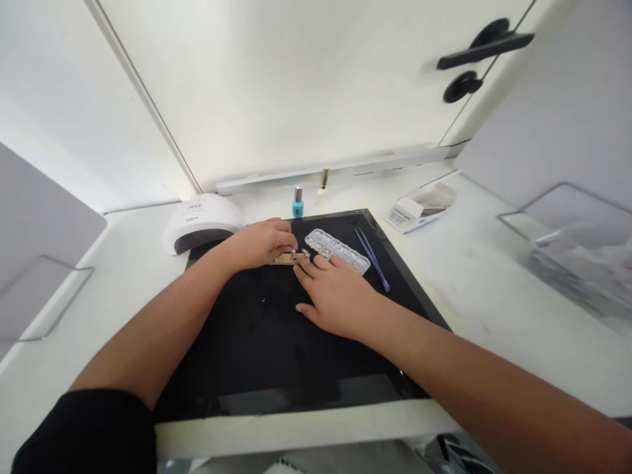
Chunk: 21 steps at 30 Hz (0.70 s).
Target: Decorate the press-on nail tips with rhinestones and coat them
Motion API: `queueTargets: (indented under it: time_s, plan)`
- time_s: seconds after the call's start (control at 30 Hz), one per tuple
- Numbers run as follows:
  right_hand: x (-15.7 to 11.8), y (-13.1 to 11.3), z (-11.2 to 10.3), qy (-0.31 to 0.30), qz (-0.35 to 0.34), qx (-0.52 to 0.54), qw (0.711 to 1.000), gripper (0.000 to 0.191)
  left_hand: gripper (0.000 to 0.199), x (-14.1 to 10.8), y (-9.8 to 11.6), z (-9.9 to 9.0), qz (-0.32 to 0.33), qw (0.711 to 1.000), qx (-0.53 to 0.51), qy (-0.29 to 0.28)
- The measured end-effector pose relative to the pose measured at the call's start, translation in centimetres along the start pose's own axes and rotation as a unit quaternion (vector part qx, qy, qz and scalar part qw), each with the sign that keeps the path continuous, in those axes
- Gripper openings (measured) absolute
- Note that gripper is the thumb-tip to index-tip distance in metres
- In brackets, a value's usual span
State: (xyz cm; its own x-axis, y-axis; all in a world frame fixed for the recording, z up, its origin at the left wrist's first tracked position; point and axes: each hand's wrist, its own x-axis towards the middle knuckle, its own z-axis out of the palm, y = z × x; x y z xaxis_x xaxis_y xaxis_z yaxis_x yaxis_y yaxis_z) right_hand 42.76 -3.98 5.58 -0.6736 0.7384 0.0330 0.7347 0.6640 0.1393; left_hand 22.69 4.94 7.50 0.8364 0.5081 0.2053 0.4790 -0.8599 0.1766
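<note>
A narrow gold-coloured strip point(282, 260) with small shiny pieces on it lies near the back of the black mat point(276, 349). Over its middle, my left hand point(264, 242) is closed in a pinch; a tiny silvery bit shows at the fingertips, too small to name. My right hand point(336, 296) lies palm down with its fingers apart, the fingertips at the strip's right end and partly hiding it. Just beyond those fingers is a clear compartment tray point(338, 249) with small glittery pieces in it. Purple tweezers point(372, 259) rest to the tray's right.
A white domed lamp point(203, 220) stands at the mat's back left corner. Behind the mat are a turquoise bottle point(297, 206) and a gold-capped bottle point(323, 181). An open white box point(419, 209) sits back right, with a clear plastic bag point(582, 270) farther right. A tiny speck point(263, 300) lies on the mat.
</note>
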Motion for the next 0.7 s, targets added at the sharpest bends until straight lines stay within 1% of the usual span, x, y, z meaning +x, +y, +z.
queueTargets:
  time_s: [0.17,0.3,0.4,0.53,0.7]
  plan:
    - [0.7,-1.0,-0.1,-0.011,0.039,0.000,0.999,0.072,0.023,0.1,0.0,0.1,0.006,1.000,-0.005,-0.012]
    - [1.4,-1.6,-0.4,-0.013,0.067,0.006,0.998,0.072,0.022,0.1,0.1,0.0,0.009,1.000,-0.010,-0.021]
    - [1.6,-1.8,-0.1,-0.013,0.083,0.013,0.996,0.071,0.022,0.1,0.1,0.2,0.007,1.000,-0.016,-0.024]
    - [1.8,-1.8,0.4,-0.019,0.088,0.020,0.996,0.073,0.023,0.0,0.1,0.4,0.006,0.999,-0.024,-0.027]
    - [1.8,-2.0,0.4,-0.030,0.088,0.019,0.995,0.073,0.020,-0.1,0.4,0.3,0.012,0.999,-0.029,-0.033]
